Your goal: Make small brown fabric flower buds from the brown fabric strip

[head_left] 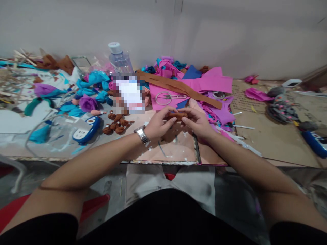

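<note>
Between my two hands is a small brown roll of what looks like crepe paper, held level just above the table. My left hand, with a metal watch on the wrist, pinches its left end between thumb and fingers. Gripping the other end is my right hand, its thumb on the near side. Beyond the hands, small thread scissors lie on pink paper, and a long brown paper strip crosses that paper. Several brown knotted paper pieces rest left of my left hand.
A bottle with a white cap stands behind a blurred screen-like object. Blue and purple paper flowers and a blue-and-white power socket lie to the left. Cardboard covers the table's right side, with grey bundles on it.
</note>
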`<move>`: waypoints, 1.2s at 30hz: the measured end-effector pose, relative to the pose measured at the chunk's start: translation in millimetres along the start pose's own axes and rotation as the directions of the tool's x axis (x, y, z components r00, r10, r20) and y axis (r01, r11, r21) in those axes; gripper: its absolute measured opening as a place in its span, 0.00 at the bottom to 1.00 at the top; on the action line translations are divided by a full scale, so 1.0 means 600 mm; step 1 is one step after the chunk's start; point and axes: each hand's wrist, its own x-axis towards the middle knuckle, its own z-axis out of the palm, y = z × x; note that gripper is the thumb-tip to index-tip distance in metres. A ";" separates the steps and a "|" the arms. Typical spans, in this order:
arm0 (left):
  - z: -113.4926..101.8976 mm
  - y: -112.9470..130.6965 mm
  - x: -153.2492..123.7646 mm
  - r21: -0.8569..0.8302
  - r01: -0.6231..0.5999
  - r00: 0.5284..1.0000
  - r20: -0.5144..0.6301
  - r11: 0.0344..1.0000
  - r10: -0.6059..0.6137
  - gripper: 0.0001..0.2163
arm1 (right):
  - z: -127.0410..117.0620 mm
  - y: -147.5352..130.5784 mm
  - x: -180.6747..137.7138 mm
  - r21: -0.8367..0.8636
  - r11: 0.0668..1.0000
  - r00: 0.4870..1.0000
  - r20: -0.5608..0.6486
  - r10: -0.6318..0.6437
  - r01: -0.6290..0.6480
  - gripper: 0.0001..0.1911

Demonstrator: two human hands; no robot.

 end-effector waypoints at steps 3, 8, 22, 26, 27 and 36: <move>-0.001 0.001 -0.001 -0.036 0.052 0.999 0.012 0.998 -0.052 0.18 | -0.004 0.003 0.003 -0.002 1.000 1.000 -0.010 0.001 -0.001 0.24; 0.000 0.008 0.002 -0.188 0.142 0.990 0.034 0.972 -0.138 0.17 | -0.009 0.007 0.007 0.019 1.000 1.000 0.005 0.010 -0.010 0.24; 0.003 0.014 0.004 -0.300 0.272 0.962 0.048 0.914 -0.270 0.24 | 0.000 0.005 0.000 0.025 1.000 0.999 -0.034 0.018 -0.018 0.22; 0.004 0.008 0.005 -0.313 0.290 0.955 0.038 0.904 -0.293 0.25 | -0.002 0.012 0.001 0.013 1.000 0.999 -0.038 0.015 -0.015 0.22; 0.004 0.006 0.005 -0.306 0.293 0.955 0.044 0.906 -0.294 0.25 | -0.002 0.013 0.002 0.011 1.000 0.999 -0.039 0.014 -0.014 0.22; -0.008 0.009 0.008 -0.116 0.263 0.965 0.028 0.958 -0.262 0.21 | -0.005 0.010 -0.001 -0.048 0.999 1.000 -0.003 -0.002 0.002 0.28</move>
